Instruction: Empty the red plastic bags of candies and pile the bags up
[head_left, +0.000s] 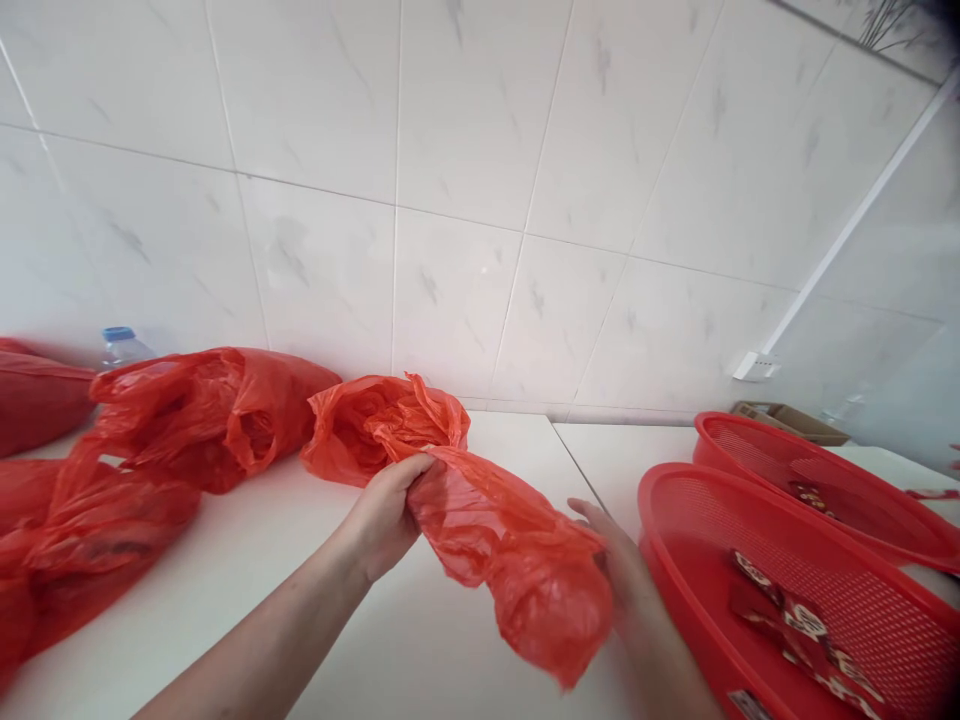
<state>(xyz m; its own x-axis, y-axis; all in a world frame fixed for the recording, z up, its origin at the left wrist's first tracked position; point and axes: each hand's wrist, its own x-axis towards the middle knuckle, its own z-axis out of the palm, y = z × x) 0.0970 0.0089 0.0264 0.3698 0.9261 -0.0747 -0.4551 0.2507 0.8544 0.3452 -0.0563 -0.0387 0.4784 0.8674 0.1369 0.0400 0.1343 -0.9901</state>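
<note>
A thin red plastic bag (517, 540) stretches over the white table, its puffed lower end hanging toward me. My left hand (390, 505) is closed on the upper part of this bag, with the thumb on top. At the bag's right side is my right hand (616, 555), slightly blurred, its visible fingers stretched out and apart. The bag covers part of that hand, so whether it touches the plastic cannot be told. Just behind my left hand lies a crumpled red bag (352, 430) with its mouth gaping.
More red bags (247, 400) line the left side, with a blue-capped bottle (124, 345) behind them. On the right stand a red mesh basket (675, 500) holding dark red wrapped packets (802, 625) and a second basket (739, 430). A cardboard box (806, 425) sits near the tiled wall.
</note>
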